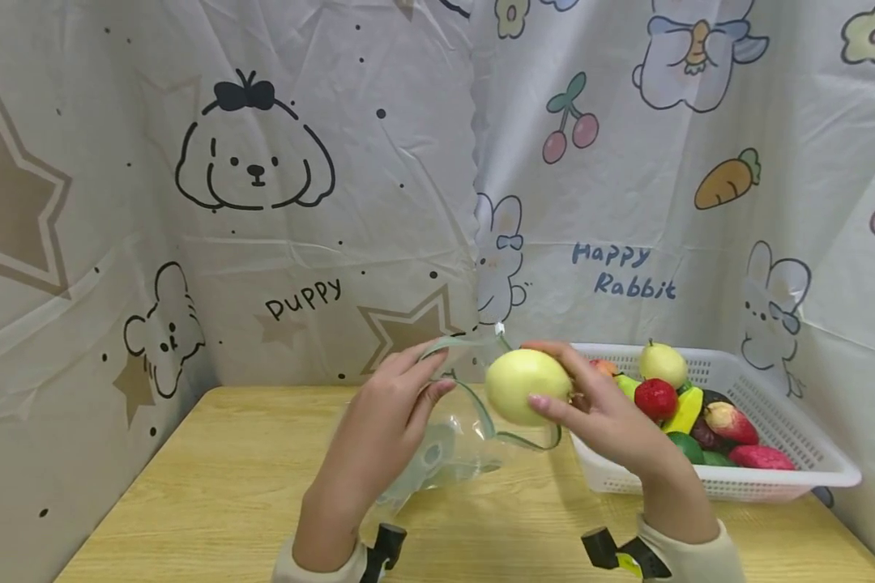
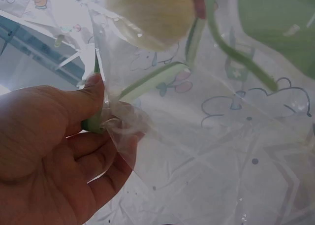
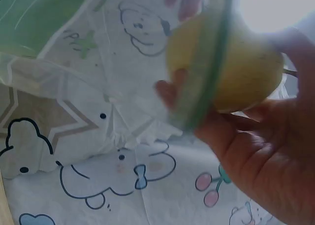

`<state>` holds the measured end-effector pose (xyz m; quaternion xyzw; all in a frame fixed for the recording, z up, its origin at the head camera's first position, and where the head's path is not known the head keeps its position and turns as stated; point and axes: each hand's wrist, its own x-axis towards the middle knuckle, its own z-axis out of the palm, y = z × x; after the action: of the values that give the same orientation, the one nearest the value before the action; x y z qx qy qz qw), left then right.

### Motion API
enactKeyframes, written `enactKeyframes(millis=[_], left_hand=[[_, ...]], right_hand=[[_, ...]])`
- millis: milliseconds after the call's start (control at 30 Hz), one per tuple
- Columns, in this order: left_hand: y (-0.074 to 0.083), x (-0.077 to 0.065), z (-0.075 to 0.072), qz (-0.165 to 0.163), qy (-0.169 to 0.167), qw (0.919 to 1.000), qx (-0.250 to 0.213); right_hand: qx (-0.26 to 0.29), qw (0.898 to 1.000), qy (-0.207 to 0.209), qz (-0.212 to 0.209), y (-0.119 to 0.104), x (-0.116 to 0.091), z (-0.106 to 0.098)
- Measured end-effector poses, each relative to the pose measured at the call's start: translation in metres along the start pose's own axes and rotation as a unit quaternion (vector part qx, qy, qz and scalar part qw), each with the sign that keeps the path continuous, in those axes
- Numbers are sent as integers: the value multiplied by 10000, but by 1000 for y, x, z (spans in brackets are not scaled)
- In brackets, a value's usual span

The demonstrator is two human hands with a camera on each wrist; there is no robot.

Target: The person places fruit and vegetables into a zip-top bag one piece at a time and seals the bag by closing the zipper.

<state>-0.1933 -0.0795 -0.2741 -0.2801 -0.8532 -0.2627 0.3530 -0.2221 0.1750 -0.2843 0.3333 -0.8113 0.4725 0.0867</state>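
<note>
At the mouth of a clear bag (image 1: 441, 453), the right hand (image 1: 616, 425) holds a pale yellow fruit (image 1: 525, 385) between thumb and fingers, gripped near its stem end, seemingly so the rounder side faces the opening. The left hand (image 1: 379, 413) pinches the bag's green edge (image 1: 480, 407), apparently to keep the mouth spread; whether the fruit is inside that edge, I cannot tell. Rightward on the table (image 1: 211, 478), a white basket (image 1: 820, 472) holds more fruit (image 1: 656, 399), probably placed for that hand's reach.

Head view bright — wrist views dimmer, right glaring.
</note>
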Motion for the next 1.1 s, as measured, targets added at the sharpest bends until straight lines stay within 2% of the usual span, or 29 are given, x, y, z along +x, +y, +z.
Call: enactKeyframes(millis=[100, 200, 333, 467, 600, 700, 800, 1100], left_hand=[[0, 0, -1, 74, 29, 10000, -52], [0, -1, -2, 94, 41, 9998, -174], [-1, -1, -2, 62, 15, 9995, -307], [-1, 0, -2, -12, -16, 9997, -248], [-1, 0, -2, -91, -40, 9997, -235], [0, 1, -1, -57, -73, 9993, -352], [0, 1, -1, 2, -87, 9990, -441], [-4, 1, -2, -69, -13, 9997, -235]], right_hand=[[-250, 9983, -515, 131, -3, 1, 12], [-434, 9960, -691, 362, -2, 2, 18], [-511, 9944, -604, 707, -3, 1, 20], [-715, 9923, -446, 912, -4, 2, 19], [-553, 9914, -471, 1087, -7, 2, 18], [-553, 9911, -456, 1122, -10, -1, 16], [-774, 9903, -368, 1089, -13, -2, 16], [-1201, 9896, -85, 788, -11, 0, 18]])
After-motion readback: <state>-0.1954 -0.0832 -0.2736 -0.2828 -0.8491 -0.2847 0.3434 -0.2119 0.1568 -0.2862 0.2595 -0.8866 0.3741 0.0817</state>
